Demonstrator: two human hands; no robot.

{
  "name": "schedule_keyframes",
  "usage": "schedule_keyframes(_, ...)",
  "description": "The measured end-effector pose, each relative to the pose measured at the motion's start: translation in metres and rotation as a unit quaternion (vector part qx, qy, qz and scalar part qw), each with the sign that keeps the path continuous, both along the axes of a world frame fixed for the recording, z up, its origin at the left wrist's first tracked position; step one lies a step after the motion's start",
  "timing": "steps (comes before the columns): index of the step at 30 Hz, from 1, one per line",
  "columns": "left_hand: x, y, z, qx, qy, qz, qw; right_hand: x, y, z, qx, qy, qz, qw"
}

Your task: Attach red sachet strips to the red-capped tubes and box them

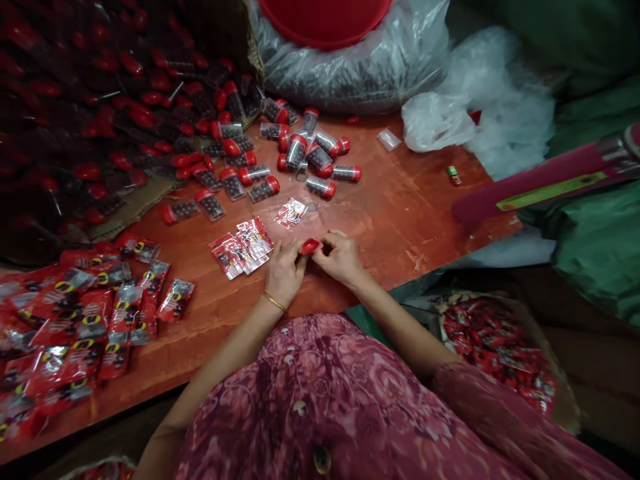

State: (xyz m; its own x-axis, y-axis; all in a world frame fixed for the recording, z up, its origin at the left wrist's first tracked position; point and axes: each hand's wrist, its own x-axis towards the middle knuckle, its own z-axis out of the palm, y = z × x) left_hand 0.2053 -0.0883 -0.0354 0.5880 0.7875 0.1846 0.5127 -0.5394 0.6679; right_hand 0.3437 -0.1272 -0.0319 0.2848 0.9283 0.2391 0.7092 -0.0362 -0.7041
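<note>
Over the table's front edge, my left hand (285, 270) is closed on a small glossy red oval piece (309, 247), which looks like a tube cap; whatever lies below it is hidden by my fingers. My right hand (341, 257) pinches at its right edge, fingertips close against those of my left. Just left of my left hand lies a fanned stack of flat red-and-clear printed packets (241, 248). Beyond my hands is another small bunch of packets (291, 213). Clear tubes with red caps and dark beads (265, 189) lie scattered farther back.
Filled red packets (83, 327) pile up at left. A large heap of red-capped tubes (110, 100) spills from a carton. Behind stand a clear sack (350, 80) and red basin (325, 20). A pink pole (540, 177) juts in at right, above a box of red packets (495, 350).
</note>
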Motion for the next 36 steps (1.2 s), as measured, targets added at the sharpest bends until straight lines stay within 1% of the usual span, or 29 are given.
schedule_keyframes(4, 0.000, 0.003, -0.007, 0.010, 0.034, -0.006, 0.999, 0.003, 0.003, -0.006, -0.035, -0.050, 0.030, 0.998)
schedule_keyframes(7, 0.004, 0.005, -0.004, 0.005, 0.040, -0.011, 0.999, 0.007, 0.003, -0.009, -0.031, -0.045, 0.047, 0.997)
schedule_keyframes(9, 0.005, 0.002, 0.003, -0.006, 0.032, -0.001, 0.999, 0.010, 0.001, -0.010, -0.006, -0.016, 0.054, 0.998)
schedule_keyframes(11, 0.002, -0.004, 0.015, -0.035, 0.007, 0.013, 0.999, 0.012, -0.005, -0.011, 0.028, 0.039, 0.040, 0.998)
schedule_keyframes(12, -0.002, -0.006, 0.022, -0.053, -0.008, 0.024, 0.998, 0.013, -0.007, -0.011, 0.042, 0.073, 0.025, 0.996)
schedule_keyframes(13, -0.008, -0.008, 0.029, -0.071, -0.023, 0.043, 0.996, 0.015, -0.010, -0.012, 0.052, 0.106, -0.008, 0.993)
schedule_keyframes(15, -0.028, -0.006, 0.043, -0.093, -0.049, 0.112, 0.988, 0.018, -0.012, -0.017, 0.056, 0.151, -0.064, 0.985)
schedule_keyframes(16, -0.042, -0.002, 0.049, -0.101, -0.062, 0.157, 0.980, 0.020, -0.011, -0.020, 0.050, 0.159, -0.070, 0.983)
schedule_keyframes(17, -0.061, 0.003, 0.054, -0.108, -0.076, 0.205, 0.970, 0.021, -0.010, -0.024, 0.039, 0.158, -0.058, 0.985)
schedule_keyframes(19, -0.106, 0.013, 0.063, -0.122, -0.099, 0.291, 0.944, 0.022, -0.007, -0.030, 0.023, 0.138, -0.031, 0.990)
schedule_keyframes(20, -0.131, 0.018, 0.067, -0.126, -0.091, 0.335, 0.929, 0.022, -0.006, -0.032, 0.019, 0.126, -0.023, 0.992)
schedule_keyframes(21, -0.155, 0.024, 0.071, -0.120, -0.060, 0.376, 0.917, 0.021, -0.005, -0.033, 0.018, 0.114, -0.021, 0.993)
schedule_keyframes(22, -0.177, 0.029, 0.074, -0.105, -0.008, 0.409, 0.906, 0.020, -0.004, -0.032, 0.020, 0.104, -0.022, 0.994)
schedule_keyframes(24, -0.210, 0.038, 0.082, -0.071, 0.128, 0.451, 0.880, 0.018, -0.003, -0.028, 0.031, 0.089, -0.020, 0.995)
schedule_keyframes(25, -0.219, 0.043, 0.087, -0.055, 0.197, 0.464, 0.862, 0.016, -0.004, -0.026, 0.037, 0.082, -0.014, 0.996)
schedule_keyframes(27, -0.226, 0.050, 0.098, -0.019, 0.297, 0.505, 0.810, 0.013, -0.003, -0.021, 0.047, 0.071, -0.001, 0.996)
schedule_keyframes(29, -0.220, 0.054, 0.108, 0.022, 0.316, 0.542, 0.778, 0.012, -0.002, -0.019, 0.048, 0.066, -0.001, 0.997)
schedule_keyframes(30, -0.214, 0.055, 0.112, 0.058, 0.301, 0.555, 0.773, 0.012, 0.000, -0.019, 0.049, 0.064, -0.009, 0.997)
schedule_keyframes(31, -0.205, 0.056, 0.114, 0.096, 0.277, 0.557, 0.778, 0.013, 0.003, -0.018, 0.051, 0.059, -0.021, 0.997)
schedule_keyframes(32, -0.194, 0.056, 0.114, 0.130, 0.247, 0.546, 0.790, 0.016, 0.008, -0.017, 0.055, 0.043, -0.033, 0.997)
schedule_keyframes(33, -0.182, 0.057, 0.111, 0.159, 0.214, 0.523, 0.809, 0.020, 0.015, -0.016, 0.059, 0.015, -0.045, 0.997)
schedule_keyframes(35, -0.153, 0.057, 0.097, 0.169, 0.156, 0.431, 0.873, 0.030, 0.033, -0.010, 0.064, -0.073, -0.064, 0.993)
schedule_keyframes(36, -0.138, 0.057, 0.088, 0.163, 0.128, 0.370, 0.906, 0.035, 0.043, -0.007, 0.060, -0.123, -0.072, 0.988)
